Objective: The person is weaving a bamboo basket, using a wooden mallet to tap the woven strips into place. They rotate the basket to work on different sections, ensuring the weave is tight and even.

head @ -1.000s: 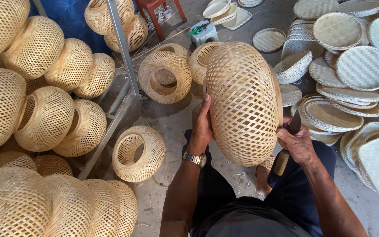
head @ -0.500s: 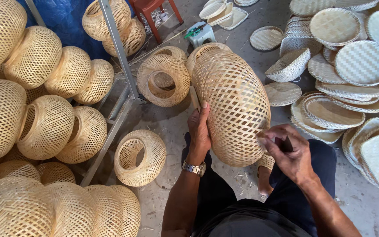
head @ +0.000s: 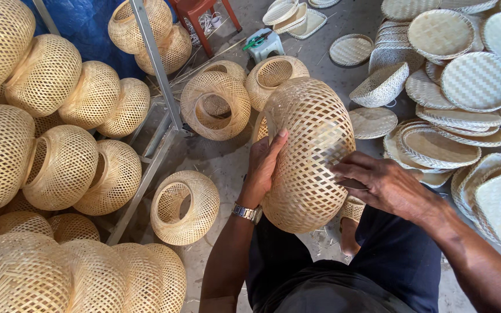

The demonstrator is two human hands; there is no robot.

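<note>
I hold a round woven bamboo lampshade [head: 308, 150] above my lap, its open end turned away from me. My left hand [head: 264, 165], with a wristwatch on the wrist, is pressed flat against the shade's left side and supports it. My right hand [head: 378, 182] rests on the shade's right flank, fingers pinching at the weave. Whether it holds a small tool is hidden by the fingers.
Several finished woven shades [head: 59, 168] are piled at the left around a metal frame leg [head: 158, 75]. Three more shades [head: 215, 104] lie on the floor ahead, one [head: 184, 206] near my left knee. Stacks of flat woven trays [head: 465, 87] fill the right. A red stool [head: 204, 11] stands behind.
The shade has been turned and lowered toward my lap. My left hand slid up its side, and my right hand moved from the lower edge onto the shade's right flank.
</note>
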